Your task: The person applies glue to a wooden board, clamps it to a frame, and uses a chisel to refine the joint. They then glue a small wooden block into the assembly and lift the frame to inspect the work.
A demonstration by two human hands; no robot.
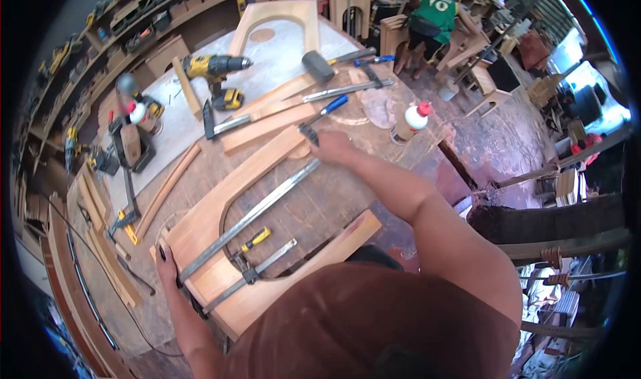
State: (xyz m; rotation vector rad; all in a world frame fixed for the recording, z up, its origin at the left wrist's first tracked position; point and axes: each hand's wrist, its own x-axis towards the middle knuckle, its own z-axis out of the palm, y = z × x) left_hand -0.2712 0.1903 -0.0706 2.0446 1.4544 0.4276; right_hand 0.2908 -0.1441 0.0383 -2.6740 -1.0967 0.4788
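A U-shaped wooden frame (227, 185) lies on the workbench in front of me, its open side to the right. A long steel bar clamp (267, 200) runs along it, with a blue handle (334, 105) at the far end. My right hand (334, 147) is closed around the clamp's sliding head, against the far leg's end. At the frame's left end my left hand (166, 264) grips the clamp's other end, its fingers partly hidden. A second, shorter clamp (257, 272) sits across the near leg. Beside it, inside the frame, is a yellow screwdriver (256, 239).
Beyond the frame are a cordless drill (217, 79), a mallet (318, 67), another clamp (347, 90) and loose wood strips (267, 129). A glue bottle (410, 122) stands right of my right hand. A co-worker in a green top (433, 17) bends over wood in the background.
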